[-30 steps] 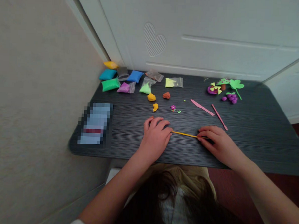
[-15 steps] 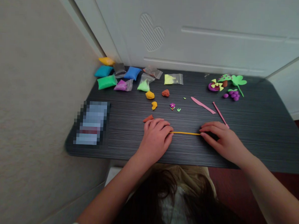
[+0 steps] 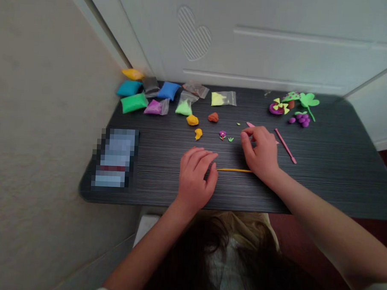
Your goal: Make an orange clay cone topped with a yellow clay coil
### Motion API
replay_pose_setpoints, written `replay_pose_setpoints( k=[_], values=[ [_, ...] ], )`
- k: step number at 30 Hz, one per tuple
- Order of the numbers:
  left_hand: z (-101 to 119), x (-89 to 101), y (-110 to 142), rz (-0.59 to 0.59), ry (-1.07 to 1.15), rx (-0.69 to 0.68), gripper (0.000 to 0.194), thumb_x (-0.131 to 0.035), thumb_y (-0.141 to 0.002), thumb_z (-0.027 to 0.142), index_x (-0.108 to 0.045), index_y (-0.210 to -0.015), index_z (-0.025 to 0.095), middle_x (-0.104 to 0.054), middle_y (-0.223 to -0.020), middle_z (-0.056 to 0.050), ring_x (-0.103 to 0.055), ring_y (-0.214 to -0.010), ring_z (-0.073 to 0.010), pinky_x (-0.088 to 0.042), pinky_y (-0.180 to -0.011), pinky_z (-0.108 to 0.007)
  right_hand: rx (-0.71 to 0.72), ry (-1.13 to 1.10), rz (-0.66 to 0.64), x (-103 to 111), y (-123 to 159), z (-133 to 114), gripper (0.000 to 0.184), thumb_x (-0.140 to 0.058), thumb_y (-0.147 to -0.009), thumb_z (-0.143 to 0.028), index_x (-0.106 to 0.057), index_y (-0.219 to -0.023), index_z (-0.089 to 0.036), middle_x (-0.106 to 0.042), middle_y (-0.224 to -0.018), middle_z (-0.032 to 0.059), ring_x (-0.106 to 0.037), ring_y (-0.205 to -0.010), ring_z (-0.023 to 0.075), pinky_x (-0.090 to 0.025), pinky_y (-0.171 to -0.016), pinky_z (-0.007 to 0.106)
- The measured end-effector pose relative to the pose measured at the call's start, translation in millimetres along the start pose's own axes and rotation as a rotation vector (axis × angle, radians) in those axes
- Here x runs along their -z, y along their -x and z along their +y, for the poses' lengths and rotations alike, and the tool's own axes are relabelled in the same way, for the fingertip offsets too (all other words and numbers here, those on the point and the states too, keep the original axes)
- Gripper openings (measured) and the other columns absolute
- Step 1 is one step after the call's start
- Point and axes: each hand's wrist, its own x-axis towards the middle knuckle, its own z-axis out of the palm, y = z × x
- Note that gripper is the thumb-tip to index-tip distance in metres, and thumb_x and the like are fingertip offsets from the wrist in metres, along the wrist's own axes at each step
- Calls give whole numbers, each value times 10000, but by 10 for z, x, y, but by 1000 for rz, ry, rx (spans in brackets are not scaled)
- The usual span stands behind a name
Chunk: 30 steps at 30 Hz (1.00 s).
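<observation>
Yellow strand (image 3: 234,170) lies on the counter (image 3: 333,168), roughly parallel to the near edge and closer to it than to the far one. My left hand (image 3: 196,175) is at its left end: fingers loosely bent, thumb apart from them, no grip visible (thumb tip just beside the strand; contact unclear). Strand's right end disappears behind my right hand, so no read on full length.

Right hand (image 3: 262,152) is half curled over the pink knife (image 3: 250,124), both ends of which show. Can't say if I'm gripping it; fingers block the view. Pink stick (image 3: 285,146) lies just to the right.

Farther back from the strand: purple flower (image 3: 222,133) with a green sprig (image 3: 231,139) beside it, two yellow lumps (image 3: 192,120) and a brown lump (image 3: 213,117).

Progress, my judgement: strand looks rolled thin and isn't joined to any model. Lumps look unshaped. Far right corner looks done: purple grapes (image 3: 302,119), green clover (image 3: 308,100), purple bowl (image 3: 273,109) with yellow bows, spotted mushroom (image 3: 292,96).

Far left corner: clay bags (image 3: 134,103), several full-looking. Pixelated device (image 3: 114,158) by the left edge.
</observation>
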Motion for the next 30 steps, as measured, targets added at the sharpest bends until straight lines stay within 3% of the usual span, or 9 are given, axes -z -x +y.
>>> replay_pose_setpoints(
  k=[5, 14, 18, 22, 26, 30],
  values=[
    [-17, 5, -9, 19, 36, -2, 249, -560, -796, 111, -586, -1033, 182, -651, -1020, -63, -540, -1065, -210, -433, -973, -428, -18, 48, 36, -49, 52, 22, 230, -403, -927, -340, -578, -934, -191, -656, -943, 89, -576, -926, 234, -374, -786, 384],
    [-34, 44, 12, 37, 109, -7, 235, -553, -804, 115, -590, -1029, 169, -651, -1020, -74, -542, -1055, -211, -424, -981, -442, -17, 15, -67, -47, 76, -128, 229, -496, -886, -367, -633, -956, -197, -663, -978, 100, -554, -983, 274, -351, -900, 479],
    [-35, 71, 28, 65, 140, -10, 219, -550, -808, 118, -594, -1018, 161, -651, -1008, -77, -545, -1035, -207, -429, -976, -440, -112, -124, -39, -97, -4, 79, 251, -504, -897, -378, -606, -953, -156, -639, -901, 36, -606, -819, 158, -495, -762, 370],
    [-52, 91, 31, 109, 168, 2, 207, -549, -807, 111, -598, -1002, 156, -649, -985, -77, -553, -1006, -198, -440, -961, -426, -218, -235, 42, -73, -116, 251, 279, -502, -904, -374, -574, -1038, -141, -627, -920, 31, -611, -738, 120, -526, -655, 302],
    [-59, 104, 21, 157, 197, 5, 197, -532, -812, 96, -592, -986, 164, -650, -960, -63, -566, -975, -182, -454, -941, -414, -226, -254, 80, -92, -134, 14, 284, -460, -919, -396, -590, -945, -145, -617, -837, 14, -589, -715, 119, -497, -662, 304],
    [-55, 121, 30, 187, 225, 2, 200, -528, -804, 68, -589, -970, 161, -652, -940, -57, -575, -960, -169, -461, -938, -403, -176, -197, 24, -230, -82, -335, 277, -418, -925, -395, -597, -873, -191, -620, -791, 19, -550, -701, 148, -425, -661, 312]
  ],
)
